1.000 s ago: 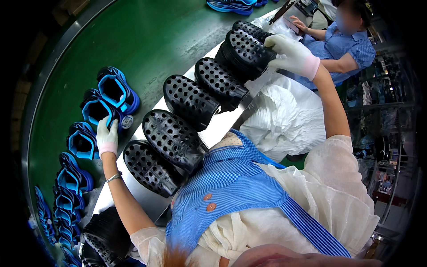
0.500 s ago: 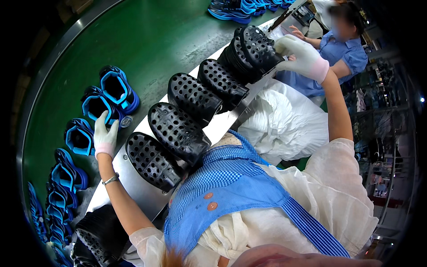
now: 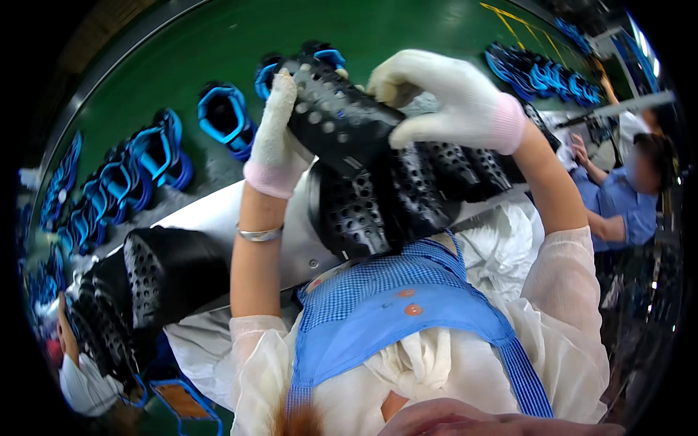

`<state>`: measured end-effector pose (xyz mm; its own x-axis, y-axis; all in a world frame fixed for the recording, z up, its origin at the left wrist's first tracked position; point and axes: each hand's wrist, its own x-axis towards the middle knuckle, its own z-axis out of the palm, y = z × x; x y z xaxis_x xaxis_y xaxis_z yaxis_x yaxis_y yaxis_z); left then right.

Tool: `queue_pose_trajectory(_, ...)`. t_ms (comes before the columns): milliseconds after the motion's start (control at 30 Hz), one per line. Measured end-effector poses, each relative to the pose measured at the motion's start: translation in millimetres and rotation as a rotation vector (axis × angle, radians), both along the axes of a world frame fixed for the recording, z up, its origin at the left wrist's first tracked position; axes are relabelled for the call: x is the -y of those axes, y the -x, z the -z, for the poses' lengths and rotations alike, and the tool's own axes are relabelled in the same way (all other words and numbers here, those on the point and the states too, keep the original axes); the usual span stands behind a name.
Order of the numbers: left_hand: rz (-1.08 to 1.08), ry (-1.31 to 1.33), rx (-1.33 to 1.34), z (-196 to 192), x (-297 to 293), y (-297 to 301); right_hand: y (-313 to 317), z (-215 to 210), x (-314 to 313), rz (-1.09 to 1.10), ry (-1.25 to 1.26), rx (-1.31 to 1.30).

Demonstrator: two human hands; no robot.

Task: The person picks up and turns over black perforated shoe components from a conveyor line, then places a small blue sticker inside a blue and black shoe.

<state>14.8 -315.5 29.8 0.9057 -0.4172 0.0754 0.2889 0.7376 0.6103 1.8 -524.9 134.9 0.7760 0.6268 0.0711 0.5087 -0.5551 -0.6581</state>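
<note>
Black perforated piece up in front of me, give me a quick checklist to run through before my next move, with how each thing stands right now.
1. Left hand on the black perforated piece: ok, it holds the left side.
2. Right hand gripping it: cannot tell; it curls at the right end, contact unclear.
3. Both hands covered: ok, in white gloves.
4. Left wrist bare: not ok, a silver bracelet is on it.
5. Piece clear of the black piece below: cannot tell; they overlap in view.
6. Co-worker at the right clear of the piece: ok, well apart.
</note>
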Motion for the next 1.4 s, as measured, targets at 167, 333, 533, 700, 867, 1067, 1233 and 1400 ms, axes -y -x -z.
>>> queue_pose_trajectory(167,-0.150,0.170,-0.191,18.5,-22.8,-3.2,-20.1,35.9,-53.5,0.048,0.038,-0.131)
queue_pose_trajectory(333,-0.410,0.057,-0.255,47.7,-24.3,-12.1,-28.9,75.9,-79.3,0.036,0.119,-0.048)
queue_pose_trajectory(533,-0.554,-0.271,-0.264,55.8,-26.0,-29.8,-51.1,81.0,-80.0,-0.004,0.291,0.055)
queue_pose_trajectory(700,-0.481,-0.718,-0.088,87.5,-45.5,-28.8,-81.7,76.5,-70.7,0.015,0.482,0.037)
queue_pose_trajectory(867,-0.699,-1.373,0.747,122.4,-46.3,-35.3,-120.7,79.2,-65.7,-0.039,0.644,-0.004)
queue_pose_trajectory(1067,-0.465,-1.624,0.643,111.8,-10.5,-47.2,-163.6,79.4,-87.2,-0.063,0.799,-0.016)
queue_pose_trajectory(1233,-0.424,-1.639,0.508,121.3,6.3,-48.0,-152.9,116.0,-126.9,-0.042,1.036,0.081)
queue_pose_trajectory(1400,-0.025,-1.807,0.436,101.8,4.2,-71.8,-162.4,168.7,-132.1,-0.039,1.016,0.108)
